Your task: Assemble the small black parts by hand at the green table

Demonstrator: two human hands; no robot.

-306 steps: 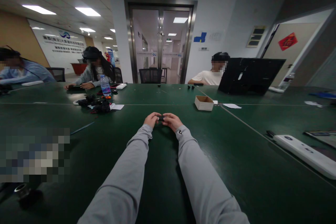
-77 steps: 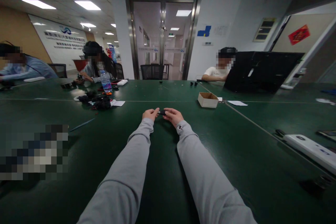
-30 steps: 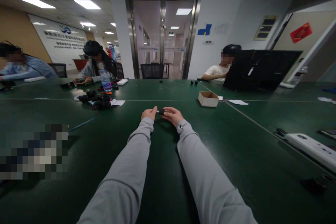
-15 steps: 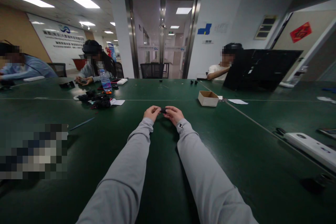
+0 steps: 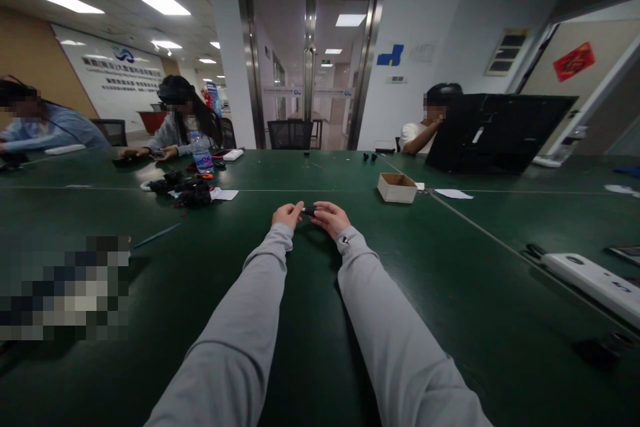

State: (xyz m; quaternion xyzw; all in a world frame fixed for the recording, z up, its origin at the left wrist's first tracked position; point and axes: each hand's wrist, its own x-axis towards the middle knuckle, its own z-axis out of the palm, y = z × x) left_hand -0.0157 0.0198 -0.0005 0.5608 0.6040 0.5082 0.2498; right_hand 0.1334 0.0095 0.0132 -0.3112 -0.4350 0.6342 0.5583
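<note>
Over the middle of the green table (image 5: 313, 260), a small black piece with a short light, metal-looking end (image 5: 310, 211) lies level between my two hands; it is too small to tell its kind. My left hand (image 5: 287, 215) is closed, thumb and fingers pinching at the light end on the left. With its fingers bent round the black body, my right hand (image 5: 334, 217) grips the other side. The fingertips of the two hands are a small gap apart. Part of the piece is hidden by my right fingers.
Ahead to the right sits an open cardboard box (image 5: 397, 188) near a paper sheet (image 5: 454, 193). Black bundled items (image 5: 185, 188) and a water bottle (image 5: 201, 155) are at left. A white power strip (image 5: 593, 280) lies right. Several people sit across the table, one behind a black monitor (image 5: 500, 133).
My left fingers have shifted slightly left, and more of the piece's light end shows. My right hand stays nearly still. A person across at left has spread their hands apart.
</note>
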